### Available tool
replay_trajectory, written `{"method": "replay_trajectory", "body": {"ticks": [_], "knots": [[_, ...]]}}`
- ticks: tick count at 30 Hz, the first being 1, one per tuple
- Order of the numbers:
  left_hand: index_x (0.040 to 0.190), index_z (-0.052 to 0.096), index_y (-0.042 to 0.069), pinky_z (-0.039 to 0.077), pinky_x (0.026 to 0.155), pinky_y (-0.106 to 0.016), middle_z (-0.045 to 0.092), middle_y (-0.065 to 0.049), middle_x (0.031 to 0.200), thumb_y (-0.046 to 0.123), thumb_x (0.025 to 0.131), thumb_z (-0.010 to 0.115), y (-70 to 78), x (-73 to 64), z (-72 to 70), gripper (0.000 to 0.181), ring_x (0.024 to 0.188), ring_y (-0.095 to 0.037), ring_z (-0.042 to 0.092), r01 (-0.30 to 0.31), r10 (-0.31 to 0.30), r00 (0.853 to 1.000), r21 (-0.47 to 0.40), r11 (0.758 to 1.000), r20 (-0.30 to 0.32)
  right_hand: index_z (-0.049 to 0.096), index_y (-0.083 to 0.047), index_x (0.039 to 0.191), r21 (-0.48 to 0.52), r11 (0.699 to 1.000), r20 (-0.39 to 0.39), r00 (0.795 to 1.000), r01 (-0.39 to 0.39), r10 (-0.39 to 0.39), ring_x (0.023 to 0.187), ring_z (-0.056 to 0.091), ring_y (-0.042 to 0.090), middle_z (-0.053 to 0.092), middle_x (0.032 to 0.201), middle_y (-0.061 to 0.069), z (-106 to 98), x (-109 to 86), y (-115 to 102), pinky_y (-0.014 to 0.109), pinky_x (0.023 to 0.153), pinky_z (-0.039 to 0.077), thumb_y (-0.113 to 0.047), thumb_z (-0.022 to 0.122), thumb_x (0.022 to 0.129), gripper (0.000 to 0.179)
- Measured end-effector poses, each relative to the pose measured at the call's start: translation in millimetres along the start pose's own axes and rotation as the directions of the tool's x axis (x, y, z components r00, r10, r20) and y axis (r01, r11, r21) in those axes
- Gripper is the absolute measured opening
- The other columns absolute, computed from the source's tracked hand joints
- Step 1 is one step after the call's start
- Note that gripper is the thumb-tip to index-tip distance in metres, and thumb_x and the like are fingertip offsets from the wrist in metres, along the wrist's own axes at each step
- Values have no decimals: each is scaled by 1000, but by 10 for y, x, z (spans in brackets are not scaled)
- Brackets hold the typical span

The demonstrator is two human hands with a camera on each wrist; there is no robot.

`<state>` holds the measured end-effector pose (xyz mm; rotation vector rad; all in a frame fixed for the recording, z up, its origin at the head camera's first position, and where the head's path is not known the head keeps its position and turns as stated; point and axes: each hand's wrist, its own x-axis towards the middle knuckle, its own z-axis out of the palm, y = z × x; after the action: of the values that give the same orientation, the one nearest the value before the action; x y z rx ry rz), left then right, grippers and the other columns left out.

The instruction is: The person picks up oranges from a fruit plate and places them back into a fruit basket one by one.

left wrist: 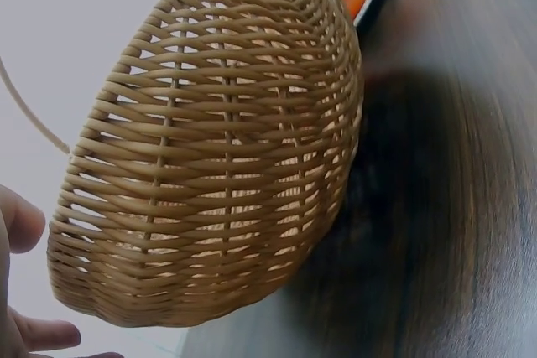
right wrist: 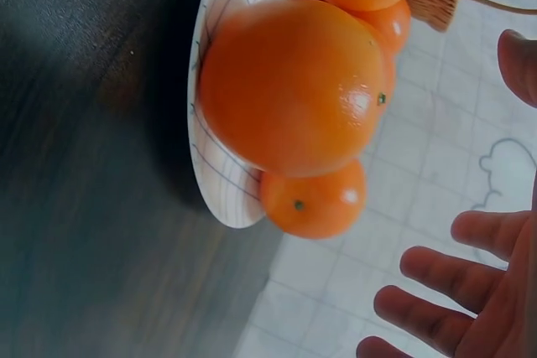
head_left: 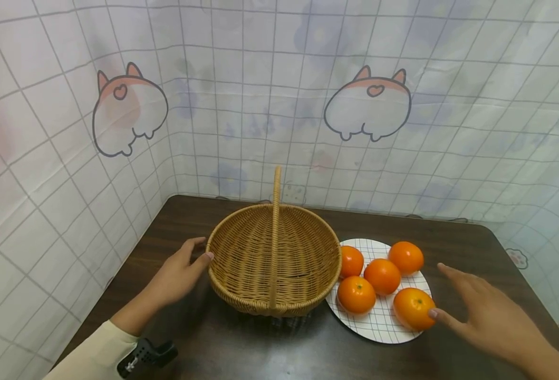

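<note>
An open wicker basket point(head_left: 241, 274) with a tall arched handle stands in the middle of the table. My left hand point(head_left: 177, 277) is at the basket's left rim, thumb and fingers spread; in the left wrist view the fingers point(left wrist: 50, 334) appear just off the weave. To the right of the basket, a white plate point(head_left: 379, 335) with a grid pattern bears several oranges point(head_left: 413, 309). My right hand point(head_left: 493, 316) hovers at the plate's right side with fingers extended, its thumb close to the nearest orange. Nothing is in its grasp, as the right wrist view shows.
The dark wooden table point(head_left: 203, 348) ends at a patterned cloth point(head_left: 251, 105) hanging behind it and at the left. The basket's right rim overlaps the plate's left edge in the head view. A black band point(head_left: 142, 359) circles the left wrist.
</note>
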<state>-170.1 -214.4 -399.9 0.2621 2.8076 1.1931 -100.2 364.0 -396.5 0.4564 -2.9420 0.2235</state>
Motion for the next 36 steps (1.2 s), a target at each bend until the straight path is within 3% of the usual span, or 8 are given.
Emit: {"method": "replay_trajectory", "body": {"ticks": [7,17,36], "knots": [[158,28,2,51,95,-55,43,-25,152,44,109,46,-15,-3,54,67,128,-42,53,52,-50,999,-77,996,18,39,-2,155,7,1000,27,999,-19,19,123,51,55,51,145,29,99,-23,-12,74,93,43,-62,71,89,94],[156,33,3,57,85,-43,49,-23,147,39,110,45,-24,25,99,59,117,-34,61,70,-68,998,-162,984,19,42,-2,154,22,998,66,996,-55,54,122,53,55,52,143,29,224,-47,-26,73,89,46,-67,70,87,97],[156,33,1,56,93,-49,49,-25,145,37,110,44,-35,47,116,59,123,-37,58,102,-96,995,-245,964,35,51,-1,146,70,996,69,996,-60,55,119,58,51,57,138,27,475,-52,-87,70,85,50,-75,73,78,103]]}}
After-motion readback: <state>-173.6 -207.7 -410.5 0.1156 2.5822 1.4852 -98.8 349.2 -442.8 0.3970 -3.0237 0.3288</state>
